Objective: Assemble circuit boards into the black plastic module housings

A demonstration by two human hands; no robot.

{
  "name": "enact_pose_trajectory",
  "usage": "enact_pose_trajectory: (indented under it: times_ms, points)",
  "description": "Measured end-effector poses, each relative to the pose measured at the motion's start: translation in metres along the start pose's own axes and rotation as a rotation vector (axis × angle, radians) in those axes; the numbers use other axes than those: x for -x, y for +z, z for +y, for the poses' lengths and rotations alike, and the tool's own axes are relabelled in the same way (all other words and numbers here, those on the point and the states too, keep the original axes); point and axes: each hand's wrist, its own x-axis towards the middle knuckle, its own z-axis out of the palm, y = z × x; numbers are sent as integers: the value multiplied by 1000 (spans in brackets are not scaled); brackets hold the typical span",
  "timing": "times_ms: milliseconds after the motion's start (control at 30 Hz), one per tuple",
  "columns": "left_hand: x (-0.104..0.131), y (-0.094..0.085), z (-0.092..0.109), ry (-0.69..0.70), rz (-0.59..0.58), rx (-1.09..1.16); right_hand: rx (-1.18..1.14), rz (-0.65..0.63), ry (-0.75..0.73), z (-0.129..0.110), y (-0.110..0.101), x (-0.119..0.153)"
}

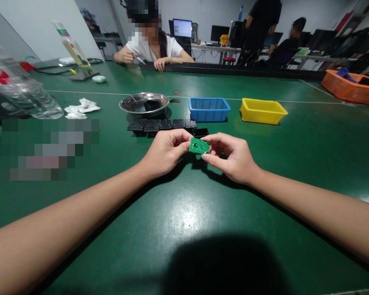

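Note:
A small green circuit board is held up over the green table between both my hands. My left hand pinches its left edge between thumb and fingers. On the opposite side, the thumb and fingers of my right hand grip the right edge, where small wire-like bits show. Just behind my hands lies a row of several black plastic cases. One open black case sits at the right end of that row, directly behind the board.
Behind the cases stand a metal bowl with a black piece inside, a blue bin and a yellow bin. Crumpled tissue and a plastic bottle lie left; an orange basket is far right. A person sits opposite.

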Motion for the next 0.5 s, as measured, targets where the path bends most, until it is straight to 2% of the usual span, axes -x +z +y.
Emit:
enact_pose_trajectory:
  times_ms: [367,500]
  points:
    - [3,3,1,82,89,-34,-28,40,24,0,1,0]
    - [3,2,1,89,64,-59,-29,9,23,0,0,-1]
